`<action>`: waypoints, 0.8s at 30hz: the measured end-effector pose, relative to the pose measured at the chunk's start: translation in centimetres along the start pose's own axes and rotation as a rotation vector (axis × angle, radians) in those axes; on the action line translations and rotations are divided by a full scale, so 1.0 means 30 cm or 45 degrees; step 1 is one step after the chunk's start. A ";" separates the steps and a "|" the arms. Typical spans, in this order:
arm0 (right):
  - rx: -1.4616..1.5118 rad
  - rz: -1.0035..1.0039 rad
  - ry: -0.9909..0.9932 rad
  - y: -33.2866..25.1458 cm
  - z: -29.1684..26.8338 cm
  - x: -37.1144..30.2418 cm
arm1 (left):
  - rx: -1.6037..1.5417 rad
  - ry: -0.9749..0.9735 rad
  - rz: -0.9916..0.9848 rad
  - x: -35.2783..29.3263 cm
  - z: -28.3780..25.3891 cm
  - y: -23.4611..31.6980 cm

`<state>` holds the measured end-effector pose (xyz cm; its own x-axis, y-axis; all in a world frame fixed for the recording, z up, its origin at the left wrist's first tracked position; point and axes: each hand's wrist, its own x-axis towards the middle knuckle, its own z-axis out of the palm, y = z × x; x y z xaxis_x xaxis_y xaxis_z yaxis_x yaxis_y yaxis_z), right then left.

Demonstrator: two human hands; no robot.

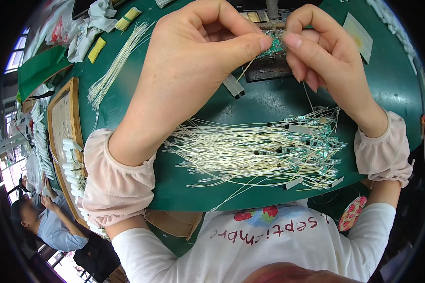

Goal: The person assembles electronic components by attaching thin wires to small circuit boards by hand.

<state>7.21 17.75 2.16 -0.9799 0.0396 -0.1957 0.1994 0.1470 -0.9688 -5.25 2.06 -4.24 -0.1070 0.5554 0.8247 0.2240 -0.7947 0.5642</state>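
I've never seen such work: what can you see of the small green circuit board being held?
The small green circuit board looks stiff and flat, its face dotted with tiny pale and dark details. The left hand pinches its left side, hiding part; the right hand is at its right, contact unclear. It shows in front of a dark block. A thin yellowish wire slants down below it; any join is unclear.
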 end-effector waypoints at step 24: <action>-0.123 -0.135 -0.093 0.125 -0.018 0.005 | 0.176 0.663 -1.236 0.061 0.118 0.161</action>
<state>7.83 18.85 -1.40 -0.9928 -0.0528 -0.1074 0.0917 0.2414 -0.9661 -0.94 0.11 -0.15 -0.6821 0.7306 -0.0312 -0.0730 -0.0256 0.9970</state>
